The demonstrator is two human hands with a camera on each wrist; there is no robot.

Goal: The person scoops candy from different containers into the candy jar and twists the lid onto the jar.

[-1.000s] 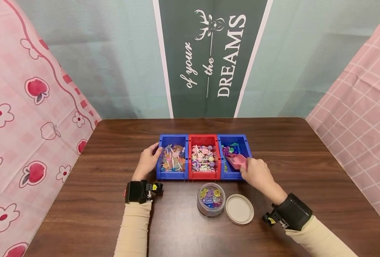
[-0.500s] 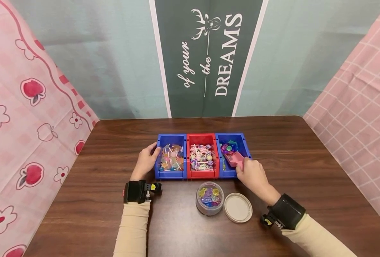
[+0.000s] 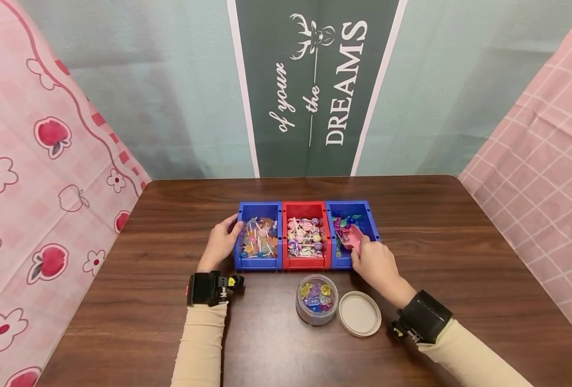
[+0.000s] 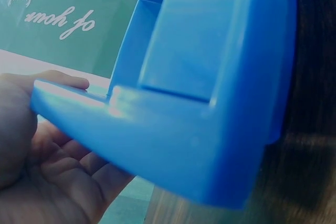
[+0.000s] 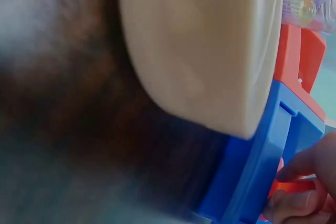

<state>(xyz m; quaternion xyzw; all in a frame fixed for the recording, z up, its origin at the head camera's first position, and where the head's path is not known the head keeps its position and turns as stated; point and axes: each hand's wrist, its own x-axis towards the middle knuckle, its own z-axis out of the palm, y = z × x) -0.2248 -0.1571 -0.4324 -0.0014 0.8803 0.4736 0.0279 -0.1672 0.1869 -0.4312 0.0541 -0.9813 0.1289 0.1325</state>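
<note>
Wood-grain tabletop (image 3: 426,226), right hand (image 3: 377,264) pinching pink scoop (image 3: 351,236) (smooth plastic), left hand (image 3: 220,244) gripping boxy blue bin (image 3: 259,263).

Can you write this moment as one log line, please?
left hand: holds left blue bin | right hand: grips pink scoop in right blue bin | jar: open, lid beside it

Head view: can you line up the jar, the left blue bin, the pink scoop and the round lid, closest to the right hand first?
From the right hand:
1. Pink scoop: held in its fingers.
2. Round lid: just below the hand in the picture.
3. Jar: left of the lid.
4. Left blue bin: farthest left.
</note>
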